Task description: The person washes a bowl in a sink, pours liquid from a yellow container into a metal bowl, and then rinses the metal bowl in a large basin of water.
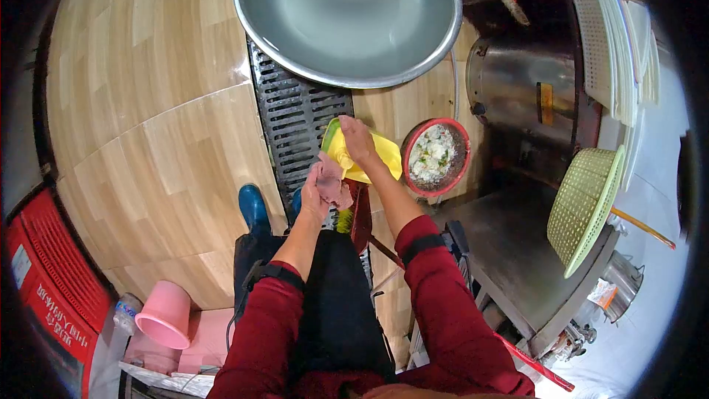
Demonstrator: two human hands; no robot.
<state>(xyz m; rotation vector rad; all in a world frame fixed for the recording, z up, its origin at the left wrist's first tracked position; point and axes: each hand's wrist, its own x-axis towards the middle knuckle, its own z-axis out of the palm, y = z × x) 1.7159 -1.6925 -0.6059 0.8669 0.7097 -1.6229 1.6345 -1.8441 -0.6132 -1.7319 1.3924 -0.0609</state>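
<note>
A pinkish cloth (334, 183) hangs from my left hand (317, 191), whose fingers are closed on it. My right hand (357, 142) is on the yellow container (384, 157), its fingers over the near part of the rim and inner side; the fingertips' hold is hard to make out. The container has a green edge at its left and is tilted between my hands. Right beside it stands a red bowl (465, 149) with white and green bits in it. Beneath my hands is a dark red stool-like object, partly hidden by them.
A large metal basin (347, 80) of cloudy water stands ahead over a black floor grate (284, 114). At right are a metal table (502, 251), a green basket (587, 210) and a steel cylinder (517, 81). A pink bucket (165, 314) sits at lower left.
</note>
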